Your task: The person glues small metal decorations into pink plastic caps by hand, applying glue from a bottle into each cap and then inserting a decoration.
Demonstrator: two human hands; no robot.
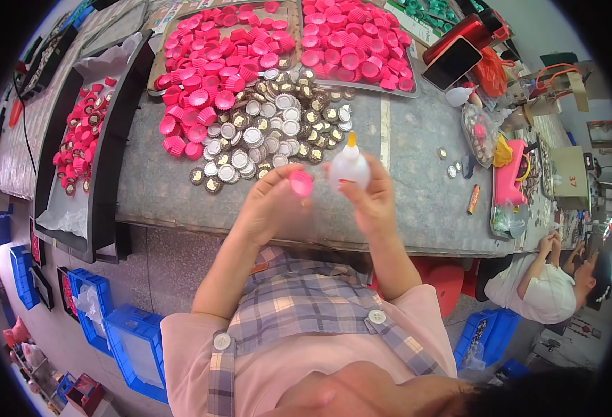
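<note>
Head view: over the grey surface (pixel 427 212), by its near edge, the left hand (pixel 273 200), thumb and fingers nearly together, pinches a small pink cup (pixel 301 183); the right hand (pixel 374 199) curls round a white, yellow-tipped plastic squeeze bottle (pixel 348 169), nozzle up; open room runs rightward to a red-and-yellow tube (pixel 473 199); beyond, silver and dark round caps (pixel 256 135) heap against pink fluted cups (pixel 198 97).

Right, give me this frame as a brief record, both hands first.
Left hand: holding a pink cup
Right hand: holding a white squeeze bottle, yellow tip up
Table centre: loose round pieces, silvery or dark
Table back: trays of pink cups
Left side: black tray, paper-lined
Far right: person in white top
</note>
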